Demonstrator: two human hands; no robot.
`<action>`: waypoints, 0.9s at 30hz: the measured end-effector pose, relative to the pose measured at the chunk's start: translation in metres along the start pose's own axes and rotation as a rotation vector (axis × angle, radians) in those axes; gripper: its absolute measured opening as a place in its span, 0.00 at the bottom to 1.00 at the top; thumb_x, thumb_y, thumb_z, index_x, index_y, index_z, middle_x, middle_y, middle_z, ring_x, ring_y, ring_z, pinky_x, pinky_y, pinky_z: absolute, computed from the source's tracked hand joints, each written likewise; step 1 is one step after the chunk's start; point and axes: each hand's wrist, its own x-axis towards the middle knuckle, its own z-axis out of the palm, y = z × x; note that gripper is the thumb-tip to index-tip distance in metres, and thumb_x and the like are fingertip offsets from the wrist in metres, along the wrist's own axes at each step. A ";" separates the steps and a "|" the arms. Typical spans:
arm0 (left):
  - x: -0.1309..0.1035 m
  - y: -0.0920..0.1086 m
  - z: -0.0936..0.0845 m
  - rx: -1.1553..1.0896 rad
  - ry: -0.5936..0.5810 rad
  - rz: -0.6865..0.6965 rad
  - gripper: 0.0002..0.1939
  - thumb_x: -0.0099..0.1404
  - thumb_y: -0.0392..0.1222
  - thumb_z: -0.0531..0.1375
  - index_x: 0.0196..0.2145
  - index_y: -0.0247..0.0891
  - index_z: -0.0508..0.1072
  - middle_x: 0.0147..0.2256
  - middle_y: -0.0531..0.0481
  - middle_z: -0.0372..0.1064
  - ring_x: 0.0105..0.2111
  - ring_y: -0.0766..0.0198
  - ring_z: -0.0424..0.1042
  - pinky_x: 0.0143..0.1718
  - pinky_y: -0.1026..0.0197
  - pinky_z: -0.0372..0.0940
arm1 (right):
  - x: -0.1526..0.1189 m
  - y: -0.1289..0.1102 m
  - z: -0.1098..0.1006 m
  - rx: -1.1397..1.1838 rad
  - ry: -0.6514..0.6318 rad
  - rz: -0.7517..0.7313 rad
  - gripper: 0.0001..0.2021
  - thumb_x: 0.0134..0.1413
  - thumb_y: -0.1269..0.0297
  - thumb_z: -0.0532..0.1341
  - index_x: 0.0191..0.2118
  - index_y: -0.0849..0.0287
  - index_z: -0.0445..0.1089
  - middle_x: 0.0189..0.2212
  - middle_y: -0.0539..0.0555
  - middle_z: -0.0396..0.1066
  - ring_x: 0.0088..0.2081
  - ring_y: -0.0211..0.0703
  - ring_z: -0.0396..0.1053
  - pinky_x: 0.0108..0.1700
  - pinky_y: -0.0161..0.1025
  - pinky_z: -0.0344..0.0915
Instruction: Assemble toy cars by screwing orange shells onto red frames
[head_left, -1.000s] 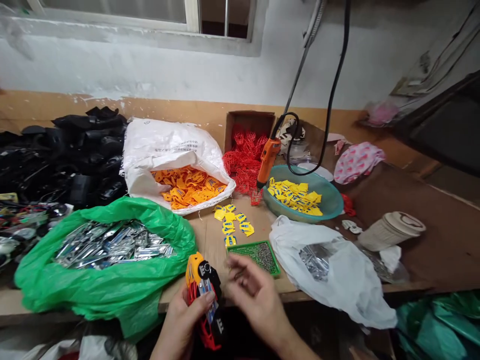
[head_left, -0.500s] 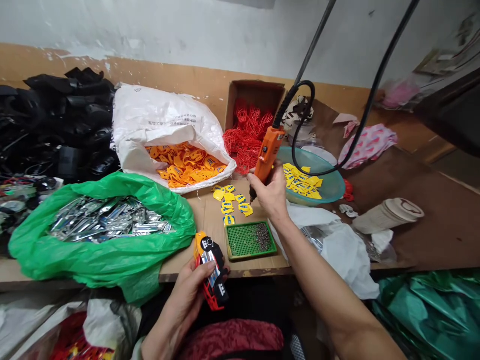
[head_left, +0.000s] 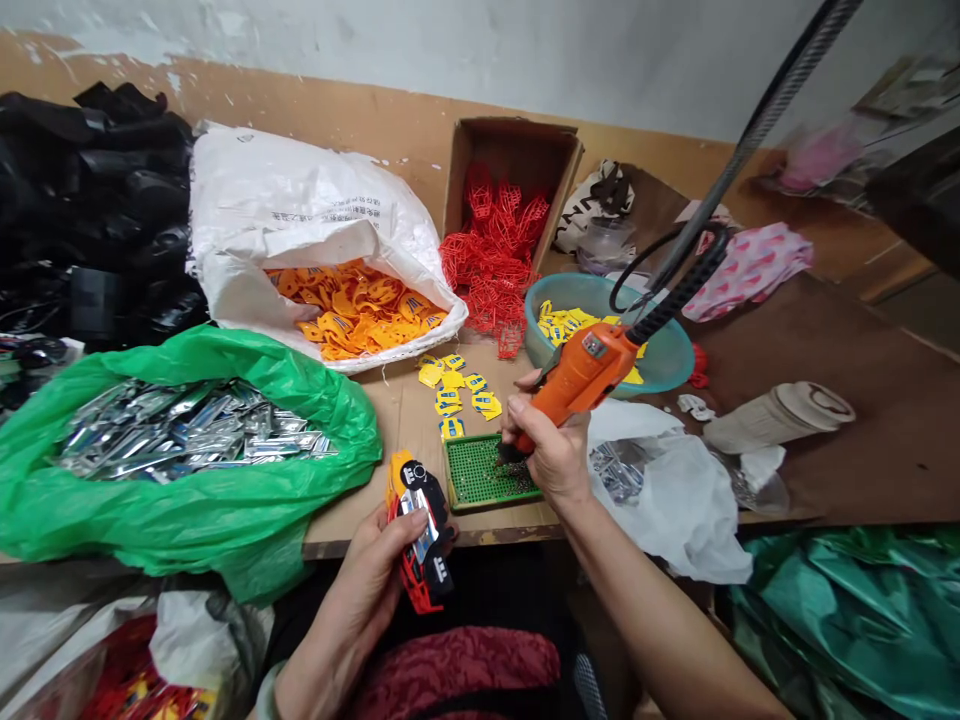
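Note:
My left hand (head_left: 379, 565) grips a toy car (head_left: 421, 525) at the table's front edge, its black, silver, orange and red parts showing. My right hand (head_left: 551, 440) is wrapped round an orange electric screwdriver (head_left: 577, 375), tilted with its tip down at a green perforated tray (head_left: 474, 472). Small dark screws (head_left: 517, 482) lie in the tray's right part, partly hidden by the hand and the tool. Behind the tray, several yellow plastic pieces (head_left: 450, 400) with blue marks rest on the cardboard.
A green bag (head_left: 300, 385) of silvery parts and a white sack (head_left: 300, 190) of orange pieces stand left. Red frames (head_left: 495, 260) spill from a cardboard box (head_left: 517, 135). A teal bowl (head_left: 671, 360) of yellow pieces, a white plastic bag (head_left: 697, 520) and a beige cup (head_left: 780, 417) are right.
My right hand has brought the screwdriver down and tilted it, its tip now at the screws in the green tray. My left hand still holds the toy car. The view has shifted slightly.

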 end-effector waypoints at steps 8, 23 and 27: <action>0.001 -0.003 -0.001 0.041 0.017 0.009 0.19 0.50 0.45 0.75 0.35 0.33 0.77 0.31 0.45 0.79 0.26 0.62 0.75 0.29 0.62 0.71 | -0.003 0.014 -0.002 0.029 -0.039 0.039 0.13 0.54 0.61 0.68 0.42 0.58 0.68 0.18 0.42 0.68 0.18 0.35 0.65 0.24 0.36 0.64; -0.002 -0.002 0.006 0.075 0.042 0.052 0.18 0.51 0.46 0.74 0.34 0.34 0.77 0.27 0.48 0.76 0.25 0.63 0.72 0.27 0.63 0.68 | -0.003 0.023 -0.003 -0.001 -0.054 0.070 0.14 0.53 0.58 0.67 0.42 0.57 0.67 0.17 0.42 0.66 0.18 0.37 0.64 0.24 0.37 0.63; -0.003 -0.002 0.008 0.082 0.059 0.044 0.18 0.51 0.46 0.74 0.34 0.34 0.76 0.27 0.48 0.75 0.24 0.62 0.72 0.27 0.62 0.68 | -0.005 0.024 -0.003 -0.011 -0.058 0.066 0.14 0.54 0.57 0.67 0.42 0.57 0.67 0.18 0.42 0.66 0.18 0.37 0.64 0.25 0.38 0.64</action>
